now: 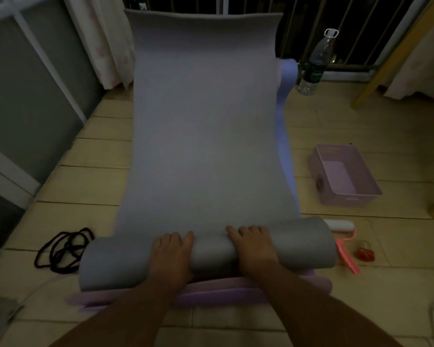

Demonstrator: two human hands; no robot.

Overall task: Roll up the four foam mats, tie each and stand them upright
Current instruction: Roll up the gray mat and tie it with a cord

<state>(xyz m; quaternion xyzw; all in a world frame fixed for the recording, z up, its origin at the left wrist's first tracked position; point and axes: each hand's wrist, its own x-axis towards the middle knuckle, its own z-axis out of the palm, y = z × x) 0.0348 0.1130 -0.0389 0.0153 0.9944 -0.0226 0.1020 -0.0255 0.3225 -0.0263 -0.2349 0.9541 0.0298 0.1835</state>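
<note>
While both hands, left [172, 254] and right [254, 246], are pressing flat with fingers spread on the grey mat's roll [208, 251] at the lower centre, the first rolling is only starting; next they are needing an even forward push.

No legible text; bottle label [314, 75] blurred.

Grey foam mat [206, 121], near end rolled up; left hand [172, 254] and right hand [254, 246] pressed palm-down on the roll. Purple mats [223, 294] lay beneath. Black cords [60, 249] lay left; pink basket [343, 176] and water bottle [316, 63] stood right.
</note>
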